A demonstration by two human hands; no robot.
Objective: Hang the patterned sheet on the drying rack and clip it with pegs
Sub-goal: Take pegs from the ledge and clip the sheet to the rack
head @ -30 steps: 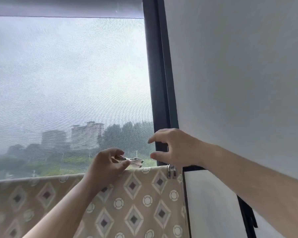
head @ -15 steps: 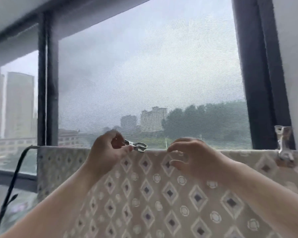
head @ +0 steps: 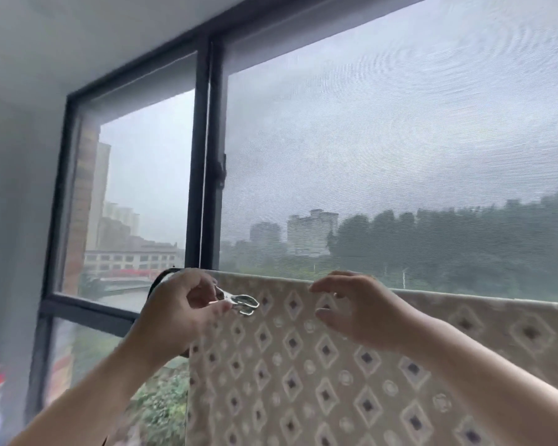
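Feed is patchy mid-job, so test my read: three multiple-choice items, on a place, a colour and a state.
1. Where is the peg?
A. by the sheet's left end
B. by its right end
C. at its bottom hem

2. The peg's colour?
A. red
B. silver
C. blue

3. The peg is:
A. clipped on the sheet
B. held in the left hand
C. falling loose

1 A: it sits before the sheet's top left corner.
2 B: it is shiny bare metal.
3 B: the left hand pinches it, unclipped.
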